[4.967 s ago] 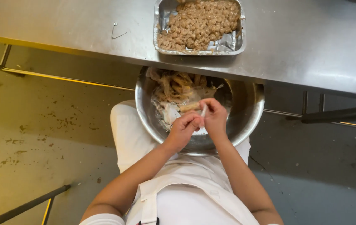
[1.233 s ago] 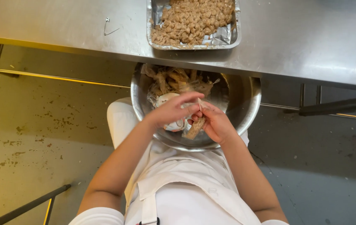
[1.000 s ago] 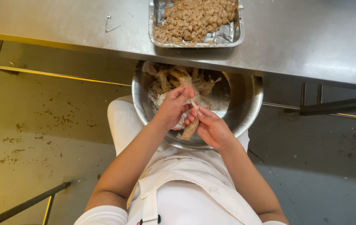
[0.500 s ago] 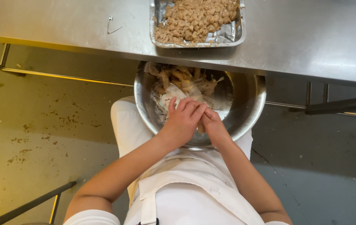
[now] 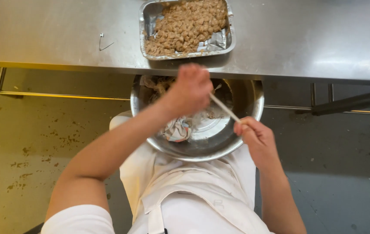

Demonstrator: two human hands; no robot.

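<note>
left hand motion-blurred, bowl contents partly hidden, foil tray top cropped

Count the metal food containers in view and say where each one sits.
2. A foil tray of brownish pieces sits on the steel table. A round steel bowl rests on the person's lap just below the table edge, partly covered by the left hand.

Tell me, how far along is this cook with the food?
Done: the foil tray on the steel table is well filled with brown pieces. In hand: the left hand and right hand pull a thin pale strand over the metal bowl. Left: scraps remain in the bowl.
</note>
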